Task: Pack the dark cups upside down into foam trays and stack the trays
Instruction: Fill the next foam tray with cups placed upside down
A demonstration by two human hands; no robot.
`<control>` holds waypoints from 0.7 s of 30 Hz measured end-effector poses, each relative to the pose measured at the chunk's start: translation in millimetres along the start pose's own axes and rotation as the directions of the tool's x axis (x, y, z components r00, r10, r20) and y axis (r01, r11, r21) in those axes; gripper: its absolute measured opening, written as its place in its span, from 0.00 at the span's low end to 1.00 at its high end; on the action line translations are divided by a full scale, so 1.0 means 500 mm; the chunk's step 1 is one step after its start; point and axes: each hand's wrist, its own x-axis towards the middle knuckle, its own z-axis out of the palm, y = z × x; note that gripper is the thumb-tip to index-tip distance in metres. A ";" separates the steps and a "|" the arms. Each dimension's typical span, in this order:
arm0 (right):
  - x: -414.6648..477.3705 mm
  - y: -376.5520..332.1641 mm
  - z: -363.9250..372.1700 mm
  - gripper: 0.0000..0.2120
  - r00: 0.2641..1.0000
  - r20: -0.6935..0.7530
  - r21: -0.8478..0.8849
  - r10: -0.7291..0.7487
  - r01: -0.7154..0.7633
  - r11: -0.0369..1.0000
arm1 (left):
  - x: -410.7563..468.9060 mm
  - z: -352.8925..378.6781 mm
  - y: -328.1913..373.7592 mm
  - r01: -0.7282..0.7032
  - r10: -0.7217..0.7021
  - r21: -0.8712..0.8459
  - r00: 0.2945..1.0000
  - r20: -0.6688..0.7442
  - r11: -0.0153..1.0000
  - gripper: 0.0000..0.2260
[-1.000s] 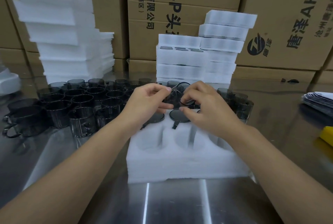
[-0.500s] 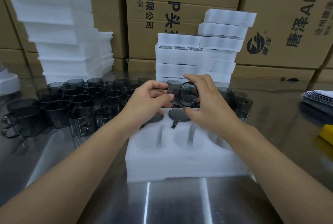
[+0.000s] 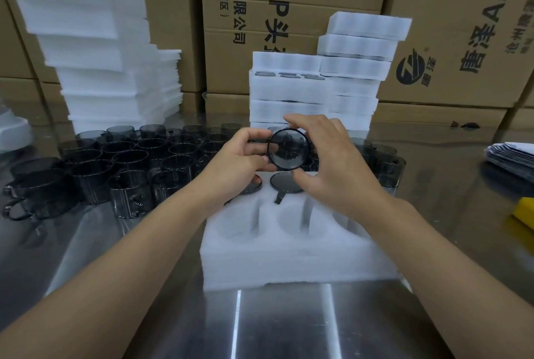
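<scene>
The left hand [image 3: 237, 166] and the right hand [image 3: 332, 167] both grip one dark see-through plastic cup [image 3: 287, 148]. The cup is up in the air, just above the far row of the white foam tray [image 3: 289, 260]. Its round bottom faces the camera. Two upside-down dark cups [image 3: 286, 182] sit in the tray's far holes. The tray lies on the shiny metal table [image 3: 283, 324]. Many loose dark cups [image 3: 124, 162] stand on the table to the left. Stacked white packed trays [image 3: 291, 89] stand behind the hands.
</scene>
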 end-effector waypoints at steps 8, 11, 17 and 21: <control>0.000 0.000 0.002 0.31 0.999 -0.027 0.030 -0.022 0.023 0.999 | -0.001 -0.001 0.002 -0.005 0.005 0.007 1.000 -0.008 1.000 0.16; -0.001 -0.002 0.005 0.29 0.998 -0.054 0.060 -0.011 0.014 0.998 | 0.001 -0.001 -0.001 -0.006 0.006 -0.002 1.000 -0.011 1.000 0.15; -0.001 -0.006 0.001 0.24 0.999 -0.050 0.119 -0.007 0.013 0.993 | 0.004 -0.005 -0.005 -0.018 0.018 0.019 1.000 -0.010 1.000 0.15; 0.000 -0.008 -0.004 0.22 0.999 0.009 0.137 0.053 -0.054 0.989 | 0.004 -0.014 0.000 -0.024 0.024 0.034 0.999 0.024 0.999 0.15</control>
